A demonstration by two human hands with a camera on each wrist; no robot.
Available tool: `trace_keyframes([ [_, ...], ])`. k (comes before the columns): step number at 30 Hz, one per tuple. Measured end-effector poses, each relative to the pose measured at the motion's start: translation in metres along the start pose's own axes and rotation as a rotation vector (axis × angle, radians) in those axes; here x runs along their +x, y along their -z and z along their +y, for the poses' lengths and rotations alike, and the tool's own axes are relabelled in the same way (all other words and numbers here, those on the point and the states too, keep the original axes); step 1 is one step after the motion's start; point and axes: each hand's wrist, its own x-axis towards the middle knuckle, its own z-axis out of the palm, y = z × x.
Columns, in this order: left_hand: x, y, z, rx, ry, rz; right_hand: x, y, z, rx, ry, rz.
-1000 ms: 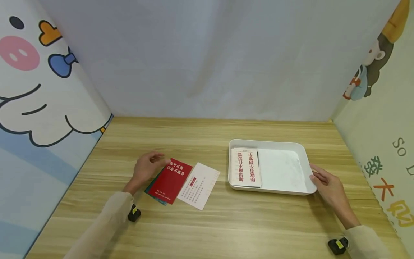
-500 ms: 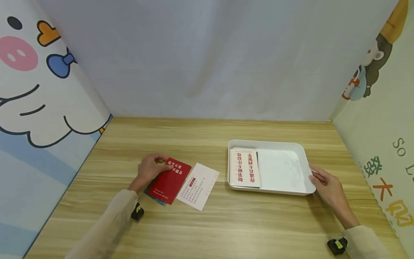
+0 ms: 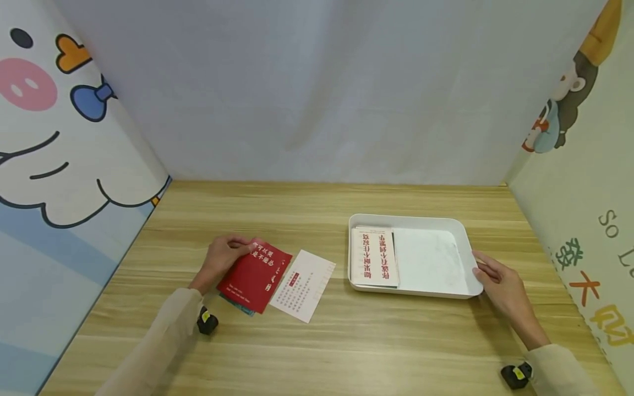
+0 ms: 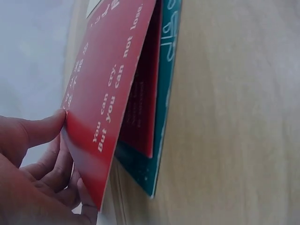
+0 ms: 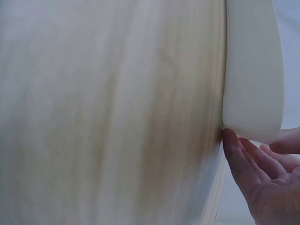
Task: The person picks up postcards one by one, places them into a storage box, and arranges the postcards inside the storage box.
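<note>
My left hand (image 3: 221,260) pinches a red card (image 3: 253,278) with white lettering by its upper left edge, thumb on the printed face. In the left wrist view this card is tilted up from another red card (image 4: 143,110) and a teal card (image 4: 161,98) under it. Just right of the pile lies a white card (image 3: 304,285) with small print. My right hand (image 3: 506,287) grips the right end of a white tray (image 3: 431,258), thumb at the rim and fingers against the outer wall. Cards with red characters (image 3: 373,257) are stacked in the tray's left part.
The cards and tray rest on a wood-grain table (image 3: 322,352). A pale backdrop (image 3: 322,99) rises behind it, and printed panels stand at the left and right sides.
My left hand reached onto the red card, pinched it and drew it slightly left, turning it and showing more lettering on its right. The right hand stays on the tray.
</note>
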Motion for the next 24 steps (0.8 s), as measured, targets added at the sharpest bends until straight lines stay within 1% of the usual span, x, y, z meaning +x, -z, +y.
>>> trace_keyframes([
  [5, 0.001, 0.009, 0.000, 0.038, 0.005, -0.029, 0.000, 0.000, -0.001, 0.003, -0.002, -0.001],
  [9, 0.003, 0.015, 0.001, 0.088, -0.019, -0.034, -0.001, 0.000, -0.002, 0.011, -0.002, 0.000],
  [12, 0.004, 0.018, 0.002, 0.086, -0.011, -0.041, -0.001, 0.000, -0.002, 0.007, 0.001, 0.006],
  [17, 0.003, 0.022, 0.006, -0.003, 0.035, -0.048, -0.002, 0.002, -0.003, 0.015, 0.007, 0.008],
  [21, -0.001, 0.024, 0.014, -0.098, 0.052, -0.049, -0.003, 0.002, -0.004, 0.023, 0.009, 0.006],
  [24, -0.004, 0.026, 0.021, -0.165, 0.076, -0.063, -0.003, 0.001, -0.003, 0.018, 0.005, 0.004],
])
